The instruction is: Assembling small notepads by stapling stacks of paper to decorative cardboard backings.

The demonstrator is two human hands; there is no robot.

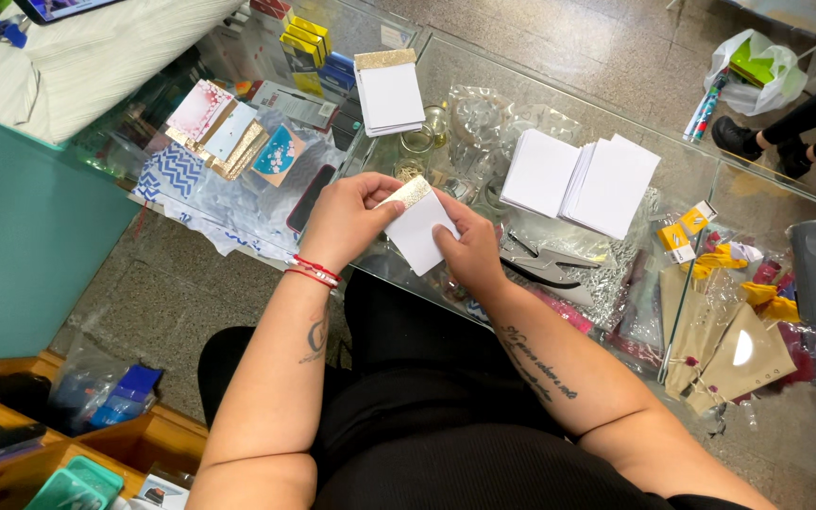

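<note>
Holding a small white card (pixel 419 229) with a gold glitter edge at frame centre, both hands pinch it: the left hand (pixel 344 219) grips its upper left end, the right hand (pixel 472 247) its lower right side, above the glass table (pixel 682 161). 2 stacks of white cards (pixel 580 179) lie just right.

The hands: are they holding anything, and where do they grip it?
Both the left hand and right hand hold a small white card, pinching its opposite side edges.

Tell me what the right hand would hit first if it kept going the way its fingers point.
The right hand points up-left across the small white card it holds; just beyond lie the left hand's fingers, probably first, though depth is unclear.
</note>
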